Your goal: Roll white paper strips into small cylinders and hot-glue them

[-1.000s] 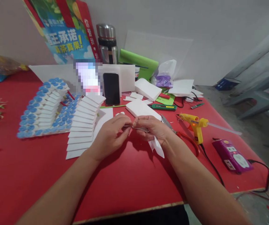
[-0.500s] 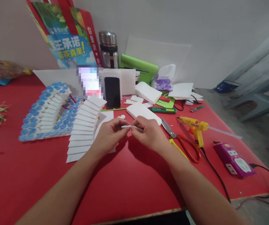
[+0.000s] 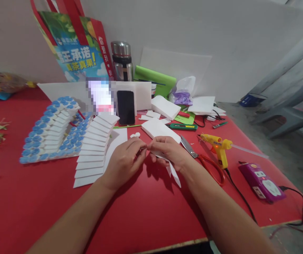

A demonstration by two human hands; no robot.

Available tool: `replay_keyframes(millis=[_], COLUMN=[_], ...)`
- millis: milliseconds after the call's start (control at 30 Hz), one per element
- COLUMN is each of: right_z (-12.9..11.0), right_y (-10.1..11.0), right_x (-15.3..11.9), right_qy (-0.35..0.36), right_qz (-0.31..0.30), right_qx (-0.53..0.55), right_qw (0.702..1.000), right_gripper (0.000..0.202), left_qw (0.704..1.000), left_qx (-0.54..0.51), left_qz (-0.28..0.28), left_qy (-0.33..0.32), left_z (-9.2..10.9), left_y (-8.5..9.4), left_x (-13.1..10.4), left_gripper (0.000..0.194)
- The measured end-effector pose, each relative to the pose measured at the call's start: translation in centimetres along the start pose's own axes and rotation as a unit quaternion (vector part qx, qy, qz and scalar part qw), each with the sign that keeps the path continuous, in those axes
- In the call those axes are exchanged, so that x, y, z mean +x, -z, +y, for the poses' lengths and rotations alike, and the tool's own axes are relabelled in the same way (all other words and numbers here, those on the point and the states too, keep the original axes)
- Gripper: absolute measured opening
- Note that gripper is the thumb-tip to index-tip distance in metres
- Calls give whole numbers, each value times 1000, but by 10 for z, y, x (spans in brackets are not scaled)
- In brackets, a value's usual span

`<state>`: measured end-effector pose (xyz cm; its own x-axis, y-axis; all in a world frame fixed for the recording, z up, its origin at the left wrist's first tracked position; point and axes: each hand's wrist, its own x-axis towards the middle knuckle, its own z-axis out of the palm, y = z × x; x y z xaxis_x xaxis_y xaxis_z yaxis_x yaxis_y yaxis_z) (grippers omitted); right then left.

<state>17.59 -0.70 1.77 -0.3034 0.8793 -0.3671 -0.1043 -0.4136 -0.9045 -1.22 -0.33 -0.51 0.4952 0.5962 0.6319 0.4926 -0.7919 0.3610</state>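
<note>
My left hand (image 3: 127, 157) and my right hand (image 3: 168, 151) meet over the red table, fingertips nearly touching. A strip of white paper (image 3: 175, 175) runs through my right hand, and its tail hangs below the palm, folded and pointing toward me. The fingers of my left hand are pinched at the strip's other end, mostly hidden by the fingertips. Small white rolls (image 3: 135, 135) lie just beyond my left hand. Left of it stands a fanned row of white folded pieces (image 3: 92, 151), beside a stepped model (image 3: 48, 132) covered in blue and white rolls.
Scissors (image 3: 211, 165) with red handles lie right of my right hand, then a yellow glue gun (image 3: 218, 143) and a purple power strip (image 3: 262, 183). Behind are a stack of white paper (image 3: 159, 129), a green cutter (image 3: 183, 126), a black phone (image 3: 125, 107) and a steel flask (image 3: 122, 63).
The paper's tail now hangs out below my right hand, where only a short piece showed between the fingertips. My right hand has turned slightly. The yellow strip by the scissors is no longer visible.
</note>
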Motion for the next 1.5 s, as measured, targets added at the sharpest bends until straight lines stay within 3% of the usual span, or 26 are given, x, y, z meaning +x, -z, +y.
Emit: replay_keyframes(millis=[100, 167, 300, 367, 467, 533, 633, 800, 900, 1133, 1333, 1400, 1500], right_z=[1, 4, 7, 8, 8, 9, 11, 12, 12, 12, 7, 6, 7], right_y=[2, 1, -3, -4, -5, -6, -7, -6, -5, -6, -12, -15, -17], right_x=[2, 4, 5, 5, 2, -1, -4, -3, 0, 2, 1, 1, 2], right_qy=[-21, -15, 8, 23, 75, 119, 158, 143, 118, 112, 88, 87, 93], right_qz=[-14, -3, 39, 56, 60, 54, 54, 74, 80, 97, 85, 92, 99], right_qx=[45, 36, -23, -74, -158, -202, -247, -261, -238, -230, -116, -93, -77], right_qw=[999, 999, 999, 995, 983, 971, 955, 952, 961, 962, 986, 988, 988], right_gripper=[19, 21, 21, 17, 12, 10, 11, 9, 11, 11, 11, 11, 13], left_qw=[999, 1000, 984, 937, 795, 718, 686, 691, 713, 830, 927, 933, 911], left_qx=[14, -3, -113, -230, -422, -496, -536, -546, -520, -381, -238, -224, -247], left_qz=[8, -1, -27, -42, -76, -108, -127, -102, -96, -95, -50, -30, -14], left_qy=[-29, -11, 136, 261, 428, 476, 476, 463, 461, 395, 285, 278, 329], left_z=[1, 2, 6, 8, 7, 5, 3, 0, 0, 4, 11, 12, 10], left_y=[0, -1, -3, -2, 0, 0, 0, -2, -3, 1, 1, -1, -4], left_x=[-1, -2, -1, 2, 6, 7, 6, 4, 4, 5, 3, 2, 1], left_gripper=[10, 12, 9, 9, 30, 34, 33, 32, 31, 24, 21, 22, 24])
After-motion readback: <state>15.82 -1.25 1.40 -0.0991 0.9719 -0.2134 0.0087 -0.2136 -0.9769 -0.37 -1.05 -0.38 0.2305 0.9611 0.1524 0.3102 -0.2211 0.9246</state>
